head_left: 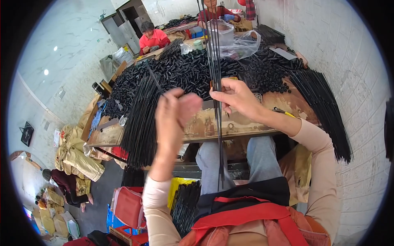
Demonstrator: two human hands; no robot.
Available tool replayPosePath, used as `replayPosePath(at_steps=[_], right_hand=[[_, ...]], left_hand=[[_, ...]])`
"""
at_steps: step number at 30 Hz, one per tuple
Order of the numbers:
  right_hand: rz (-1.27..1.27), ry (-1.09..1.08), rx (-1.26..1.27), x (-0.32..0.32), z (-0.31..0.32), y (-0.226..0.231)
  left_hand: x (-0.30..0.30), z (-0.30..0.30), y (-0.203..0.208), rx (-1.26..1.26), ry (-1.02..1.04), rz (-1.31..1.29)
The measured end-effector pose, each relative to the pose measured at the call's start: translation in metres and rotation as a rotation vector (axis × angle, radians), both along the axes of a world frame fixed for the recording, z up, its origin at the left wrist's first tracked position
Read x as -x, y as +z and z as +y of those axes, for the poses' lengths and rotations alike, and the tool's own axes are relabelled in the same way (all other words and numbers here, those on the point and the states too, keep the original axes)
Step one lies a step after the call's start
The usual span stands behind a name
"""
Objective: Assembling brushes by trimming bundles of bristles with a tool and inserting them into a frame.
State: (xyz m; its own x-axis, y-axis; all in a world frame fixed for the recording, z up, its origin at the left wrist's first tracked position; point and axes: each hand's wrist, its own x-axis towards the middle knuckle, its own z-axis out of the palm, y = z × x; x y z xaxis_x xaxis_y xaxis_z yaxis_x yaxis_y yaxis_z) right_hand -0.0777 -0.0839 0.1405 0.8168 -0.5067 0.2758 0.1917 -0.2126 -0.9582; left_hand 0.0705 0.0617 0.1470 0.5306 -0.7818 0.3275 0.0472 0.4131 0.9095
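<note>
My right hand (234,97) pinches several long thin black rods (216,61), which stand nearly upright in front of me. Their lower ends hang past the table edge between my knees. Smeared by motion, my left hand (175,108) is raised to the left of those rods, apart from them. A blurred dark strip (154,78) runs up from its fingers; whether the hand holds it I cannot tell. Just beyond both hands lies a broad heap of short black tubular pieces (180,69). Beside my left forearm, a thick bundle of black rods (139,123) overhangs the table edge.
Another rod bundle (320,106) overhangs the table's right side, near yellow-handled pliers (284,112). Small black rings (266,78) lie at the heap's right, below a clear plastic bag (242,46). Two co-workers sit across the table. A red stool (129,207) stands on the floor at left.
</note>
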Motion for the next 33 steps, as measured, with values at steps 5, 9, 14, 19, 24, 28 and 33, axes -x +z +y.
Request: replayPosePath(at_steps=[5, 9, 14, 19, 24, 28, 33], right_hand=[[-0.076, -0.026, 0.029, -0.009, 0.004, -0.010], [-0.007, -0.032, 0.088, 0.033, -0.008, -0.020], [0.513, -0.527, 0.690, 0.136, -0.102, -0.109], [0.954, -1.165, 1.113, 0.253, -0.207, -0.175], [1.057, -1.205, 1.119, 0.298, -0.224, -0.184], [1.102, -1.204, 1.099, 0.306, -0.232, -0.188], [1.112, -1.166, 1.099, 0.290, -0.236, -0.165]], left_hand=[[0.051, 0.003, -0.049, -0.241, -0.229, 0.196], [0.056, 0.004, -0.026, -0.261, -0.199, 0.125], [0.079, -0.010, -0.020, -0.153, -0.224, 0.029], [0.085, -0.012, -0.015, -0.299, -0.500, 0.214], [0.087, -0.033, -0.032, -0.295, -0.526, 0.218], [0.092, -0.038, -0.028, -0.247, -0.554, 0.221], [0.082, -0.028, -0.026, -0.227, -0.535, 0.276]])
